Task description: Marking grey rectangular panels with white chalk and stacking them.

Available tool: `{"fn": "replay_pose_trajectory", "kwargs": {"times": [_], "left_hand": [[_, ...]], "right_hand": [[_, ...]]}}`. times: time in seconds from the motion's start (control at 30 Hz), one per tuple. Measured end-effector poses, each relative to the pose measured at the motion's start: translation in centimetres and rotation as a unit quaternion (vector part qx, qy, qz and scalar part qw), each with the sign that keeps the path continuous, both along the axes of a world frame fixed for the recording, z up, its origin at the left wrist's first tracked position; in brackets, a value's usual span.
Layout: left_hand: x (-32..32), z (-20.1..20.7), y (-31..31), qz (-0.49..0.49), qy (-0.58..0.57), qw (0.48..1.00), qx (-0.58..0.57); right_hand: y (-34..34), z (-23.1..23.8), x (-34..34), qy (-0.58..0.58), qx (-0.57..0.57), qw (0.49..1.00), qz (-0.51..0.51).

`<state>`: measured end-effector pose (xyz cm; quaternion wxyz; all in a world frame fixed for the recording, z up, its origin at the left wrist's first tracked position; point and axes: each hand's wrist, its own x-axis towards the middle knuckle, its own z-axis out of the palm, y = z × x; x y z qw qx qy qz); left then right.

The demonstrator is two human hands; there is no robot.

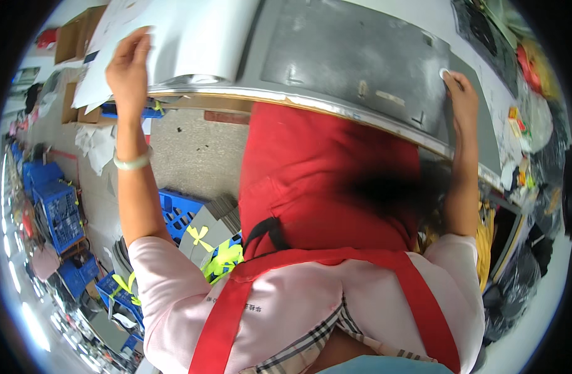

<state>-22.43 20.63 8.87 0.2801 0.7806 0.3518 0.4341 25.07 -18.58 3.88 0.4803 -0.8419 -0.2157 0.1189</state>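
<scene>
At the far left of the workbench, my left hand (129, 68) is closed, thumb and fingers pinched at the left edge of a glossy white sheet (205, 37). The sheet's near edge curls up into a roll. A pale bangle (131, 161) circles my left wrist. To the right lies a flat grey panel (342, 53) with dark L-shaped marks near its corners and a whitish haze. Over its right edge, my right hand (462, 93) is closed, its fingertips pinching a small round white piece (444, 73).
The bench's pale front edge (286, 100) runs just ahead of my red apron (323, 174). Blue crates (58, 209) stand on the floor at left, and a blue pallet (177, 212) lies below the bench. Plastic bags (535, 124) crowd the right side. A cardboard box (77, 34) stands far left.
</scene>
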Motion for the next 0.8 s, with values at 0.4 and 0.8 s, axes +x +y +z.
{"fn": "replay_pose_trajectory", "kwargs": {"times": [0.4, 0.8], "left_hand": [[9.4, -3.7, -15.0, -0.256, 0.257, 0.927, 0.094], [9.5, -4.1, -15.1, -0.249, 0.258, 0.928, 0.099]], "right_hand": [[0.8, -1.0, 1.3, 0.037, -0.017, 0.992, 0.123], [0.8, -2.5, 2.3, -0.021, -0.040, 0.990, 0.136]]}}
